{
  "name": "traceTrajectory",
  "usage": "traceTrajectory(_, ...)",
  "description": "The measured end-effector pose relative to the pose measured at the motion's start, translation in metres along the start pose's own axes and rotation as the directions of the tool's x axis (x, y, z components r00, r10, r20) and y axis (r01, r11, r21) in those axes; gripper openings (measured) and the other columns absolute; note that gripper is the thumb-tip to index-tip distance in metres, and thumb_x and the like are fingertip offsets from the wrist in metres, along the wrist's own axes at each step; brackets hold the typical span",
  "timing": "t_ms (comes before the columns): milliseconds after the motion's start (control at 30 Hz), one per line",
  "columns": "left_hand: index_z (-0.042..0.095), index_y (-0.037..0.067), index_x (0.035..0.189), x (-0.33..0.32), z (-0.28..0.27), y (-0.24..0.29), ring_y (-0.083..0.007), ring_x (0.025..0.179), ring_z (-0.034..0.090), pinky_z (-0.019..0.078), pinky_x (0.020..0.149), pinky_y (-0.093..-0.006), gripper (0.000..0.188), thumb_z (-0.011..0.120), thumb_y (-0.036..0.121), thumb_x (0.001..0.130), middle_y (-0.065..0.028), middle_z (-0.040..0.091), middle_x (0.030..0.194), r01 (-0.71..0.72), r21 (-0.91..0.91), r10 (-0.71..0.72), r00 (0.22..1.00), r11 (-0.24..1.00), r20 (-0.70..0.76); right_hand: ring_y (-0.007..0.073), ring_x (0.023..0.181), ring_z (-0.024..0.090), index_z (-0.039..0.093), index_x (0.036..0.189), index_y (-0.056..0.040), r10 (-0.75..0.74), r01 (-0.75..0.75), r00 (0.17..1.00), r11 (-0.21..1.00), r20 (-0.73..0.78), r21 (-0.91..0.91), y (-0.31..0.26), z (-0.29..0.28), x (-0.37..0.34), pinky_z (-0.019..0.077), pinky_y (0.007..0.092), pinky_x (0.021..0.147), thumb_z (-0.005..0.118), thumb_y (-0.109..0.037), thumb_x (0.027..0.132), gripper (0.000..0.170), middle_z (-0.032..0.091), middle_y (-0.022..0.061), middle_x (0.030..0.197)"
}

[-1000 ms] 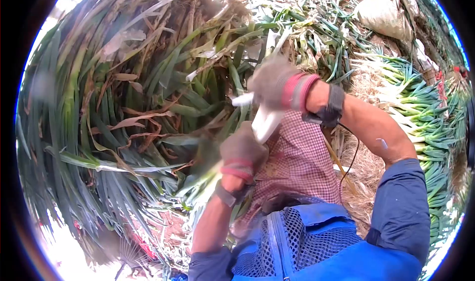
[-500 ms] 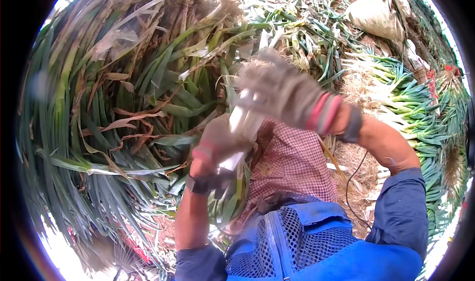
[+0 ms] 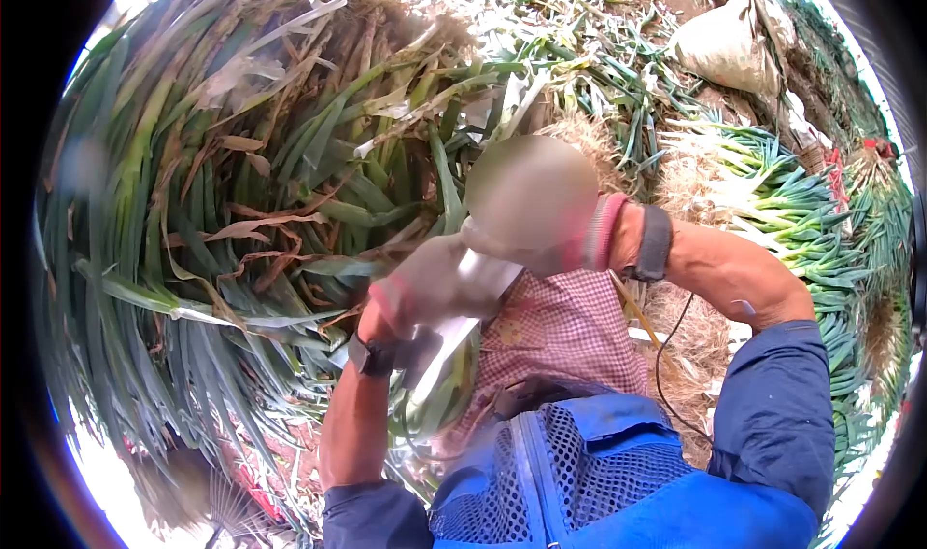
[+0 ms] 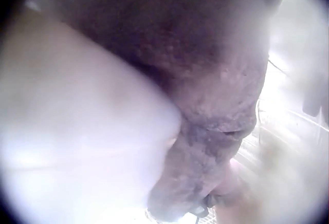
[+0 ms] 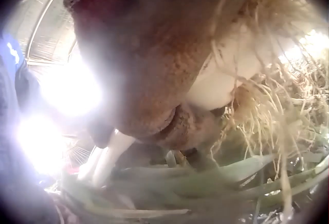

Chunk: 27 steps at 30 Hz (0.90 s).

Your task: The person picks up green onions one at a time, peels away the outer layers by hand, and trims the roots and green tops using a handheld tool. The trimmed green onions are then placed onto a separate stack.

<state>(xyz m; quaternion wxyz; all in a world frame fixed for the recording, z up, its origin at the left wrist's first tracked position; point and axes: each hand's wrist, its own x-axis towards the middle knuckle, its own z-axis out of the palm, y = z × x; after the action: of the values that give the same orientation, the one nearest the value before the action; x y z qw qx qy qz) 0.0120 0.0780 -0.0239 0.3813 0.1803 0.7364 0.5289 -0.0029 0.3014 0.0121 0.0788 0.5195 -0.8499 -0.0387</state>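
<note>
Both hands wear dirty brown gloves with red cuffs. White leek stalks (image 3: 446, 351) slant between them over the checked apron. The left hand (image 3: 430, 283) grips the stalks, and in the left wrist view its gloved fingers (image 4: 205, 95) curl round a thick white stalk (image 4: 87, 116). Just above, the right hand (image 3: 536, 206) is blurred in the head view. In the right wrist view the right hand (image 5: 149, 64) has its fingers curled round the white root end (image 5: 221, 75), with pale roots (image 5: 257, 111) hanging beside it.
A large heap of long green leeks (image 3: 145, 211) fills the left side. Trimmed leeks (image 3: 772, 201) lie in a row at the right, with a pale sack (image 3: 729, 47) behind them. Loose leaves (image 3: 599, 66) litter the ground ahead.
The left hand has shifted left along with the stalks. The right hand's fingers, extended across the stalks half a second ago, are now drawn in closer to the left hand.
</note>
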Motion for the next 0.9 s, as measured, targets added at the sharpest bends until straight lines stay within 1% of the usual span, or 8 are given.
traceTrajectory(67,0.065,-0.001,0.140,-0.008,-0.002,0.015,-0.0203,0.102,0.073,0.0575,0.094,-0.0359,0.069,0.093,0.022,0.081,-0.0100,0.077,0.120,-0.022,-0.150,0.022,1.000,0.988,-0.003,0.0152,0.066,0.065,0.072,0.090,-0.0137,0.097,-0.049,0.962,0.981,0.255,-0.187,0.012,-0.035,0.008,0.0575,0.0336,0.065,0.069,-0.025,0.100,0.015,0.064,-0.0002,0.069)
traceTrajectory(100,0.062,0.002,0.145,-0.015,-0.006,0.027,-0.0171,0.103,0.072,0.0594,0.092,-0.0339,0.078,0.099,0.029,0.082,-0.0076,0.076,0.122,0.010,-0.238,-0.008,1.000,0.971,0.008,0.0158,0.068,0.067,0.075,0.094,-0.0132,-0.021,0.006,0.998,0.972,-0.063,-0.235,0.034,-0.042,-0.009,0.0593,0.0311,0.064,0.072,-0.023,0.099,0.011,0.067,0.0012,0.072)
traceTrajectory(167,0.057,0.000,0.152,-0.032,-0.025,0.019,-0.0177,0.108,0.071,0.0593,0.094,-0.0336,0.075,0.092,0.027,0.091,-0.0094,0.075,0.125,-0.133,-0.137,0.106,0.976,0.982,-0.188,0.0211,0.085,0.071,0.072,0.115,-0.0117,0.286,-0.272,0.958,0.889,-0.018,-0.369,0.089,-0.099,-0.038,0.0614,0.0365,0.074,0.068,-0.015,0.098,0.018,0.073,0.0066,0.094)
traceTrajectory(233,0.055,-0.001,0.154,-0.047,-0.055,-0.014,-0.0176,0.111,0.069,0.0562,0.099,-0.0322,0.070,0.085,0.027,0.097,-0.0101,0.074,0.127,-0.277,0.010,0.256,0.872,0.961,-0.417,0.0265,0.101,0.076,0.070,0.136,-0.0102,0.756,-0.627,0.654,0.553,0.014,-0.548,0.140,-0.165,-0.062,0.0635,0.0419,0.084,0.064,-0.008,0.097,0.040,0.078,0.0121,0.115)
traceTrajectory(300,0.057,-0.002,0.153,-0.060,-0.093,-0.047,-0.0172,0.114,0.068,0.0528,0.104,-0.0305,0.061,0.079,0.026,0.103,-0.0108,0.073,0.130,-0.210,0.164,0.267,0.773,0.964,-0.576,0.0359,0.090,0.076,0.074,0.100,-0.0087,0.469,-0.507,0.858,0.707,-0.209,-0.493,0.159,-0.238,-0.106,0.0590,0.0447,0.080,0.074,-0.018,0.088,0.015,0.077,0.0142,0.094)
traceTrajectory(433,0.062,-0.005,0.146,-0.074,-0.125,-0.110,-0.0173,0.115,0.068,0.0526,0.104,-0.0305,0.052,0.077,0.021,0.105,-0.0108,0.071,0.133,0.041,0.080,0.032,0.669,0.996,-0.743,0.0359,0.090,0.076,0.075,0.098,-0.0092,0.678,-0.620,0.699,0.414,-0.228,-0.667,0.150,-0.305,-0.160,0.0589,0.0448,0.080,0.073,-0.016,0.086,0.014,0.077,0.0143,0.094)
traceTrajectory(567,0.062,-0.007,0.145,-0.045,-0.107,-0.119,-0.0180,0.114,0.068,0.0546,0.100,-0.0306,0.050,0.079,0.010,0.101,-0.0099,0.072,0.131,-0.095,0.023,0.075,0.588,0.995,-0.805,0.0358,0.090,0.076,0.075,0.097,-0.0098,0.769,-0.595,0.599,0.243,-0.222,-0.766,0.128,-0.325,-0.174,0.0587,0.0449,0.080,0.073,-0.015,0.084,0.014,0.077,0.0144,0.093)
traceTrajectory(900,0.069,-0.004,0.133,0.025,-0.043,-0.087,-0.0138,0.102,0.070,0.0567,0.093,-0.0287,0.039,0.082,0.010,0.098,-0.0074,0.076,0.117,-0.066,-0.047,0.022,0.772,0.997,-0.635,0.0357,0.091,0.076,0.076,0.092,-0.0112,0.930,-0.501,0.324,0.015,-0.172,-0.865,0.101,-0.314,-0.160,0.0584,0.0452,0.079,0.072,-0.012,0.078,0.015,0.077,0.0146,0.092)
